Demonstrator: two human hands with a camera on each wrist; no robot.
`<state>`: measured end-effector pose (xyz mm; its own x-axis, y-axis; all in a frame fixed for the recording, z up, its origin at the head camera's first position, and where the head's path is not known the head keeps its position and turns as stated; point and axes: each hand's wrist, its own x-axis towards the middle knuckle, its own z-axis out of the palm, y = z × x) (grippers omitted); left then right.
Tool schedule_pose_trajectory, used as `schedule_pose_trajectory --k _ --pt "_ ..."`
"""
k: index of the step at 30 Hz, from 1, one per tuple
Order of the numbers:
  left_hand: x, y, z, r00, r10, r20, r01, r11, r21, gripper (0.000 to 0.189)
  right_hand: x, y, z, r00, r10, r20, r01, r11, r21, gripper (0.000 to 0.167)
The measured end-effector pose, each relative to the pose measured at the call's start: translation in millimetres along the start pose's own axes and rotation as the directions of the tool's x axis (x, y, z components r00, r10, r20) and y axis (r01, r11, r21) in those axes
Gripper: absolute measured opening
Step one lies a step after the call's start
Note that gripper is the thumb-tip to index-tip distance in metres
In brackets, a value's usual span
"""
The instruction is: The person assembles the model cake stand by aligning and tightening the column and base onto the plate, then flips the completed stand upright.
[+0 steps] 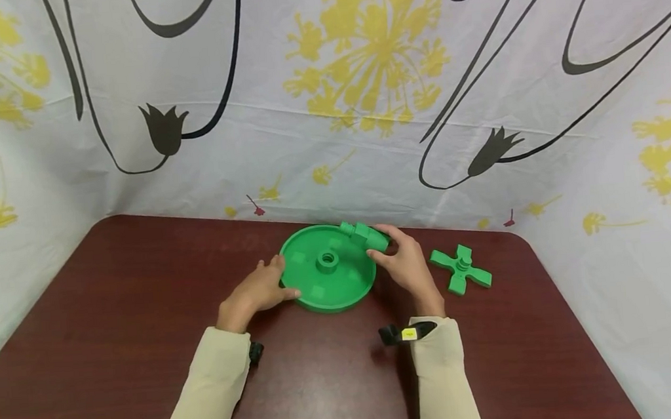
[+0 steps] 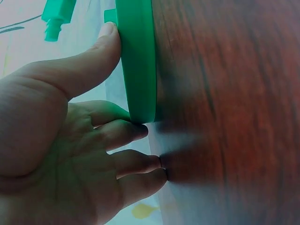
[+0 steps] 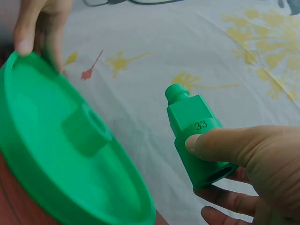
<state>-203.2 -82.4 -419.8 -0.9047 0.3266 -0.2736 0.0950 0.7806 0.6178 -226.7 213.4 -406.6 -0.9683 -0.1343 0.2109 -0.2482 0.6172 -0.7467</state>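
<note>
A round green plastic dish (image 1: 347, 282) with a low rim and a threaded socket at its centre lies on the table. My left hand (image 1: 256, 290) holds the dish at its left edge, thumb on the rim and fingers against the outer side. In my right hand (image 1: 408, 266) is a green plastic connector (image 3: 187, 115), pinched between thumb and fingers. This piece has a threaded stub at one end, a squared middle, a hollow wider end and the number 33. It is held above the far right of the dish, its stub pointing up in the right wrist view.
To the right of my right hand a green four-armed cross piece (image 1: 458, 267) with a threaded stub lies on the dark brown table (image 1: 325, 381). A white cloth (image 1: 238, 171) with flower prints hangs behind the table's back edge and along both sides.
</note>
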Motion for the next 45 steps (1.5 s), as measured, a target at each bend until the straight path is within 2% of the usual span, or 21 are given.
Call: schedule_pose_trajectory --k 11,20,35,45 --pt "-1.6 -1.8 4.1 1.0 -0.018 0.019 0.018 1.0 0.003 0.087 1.7 -7 11 0.999 -0.042 0.009 0.042 0.999 -0.001 0.05" --pt "-1.8 -3.1 3.7 1.0 0.002 0.021 -0.002 1.0 0.005 0.086 3.5 -19 21 0.998 -0.062 0.028 0.063 0.998 -0.031 0.05" --pt "1.6 1.8 -0.1 0.999 -0.001 0.038 0.0 1.0 0.015 0.086 8.0 -22 26 0.997 -0.059 -0.055 0.061 0.997 0.046 0.055" --pt "2.0 2.2 2.2 0.999 0.003 0.041 -0.004 1.0 0.013 0.086 7.3 -24 34 0.993 -0.088 -0.085 0.092 0.995 0.044 0.06"
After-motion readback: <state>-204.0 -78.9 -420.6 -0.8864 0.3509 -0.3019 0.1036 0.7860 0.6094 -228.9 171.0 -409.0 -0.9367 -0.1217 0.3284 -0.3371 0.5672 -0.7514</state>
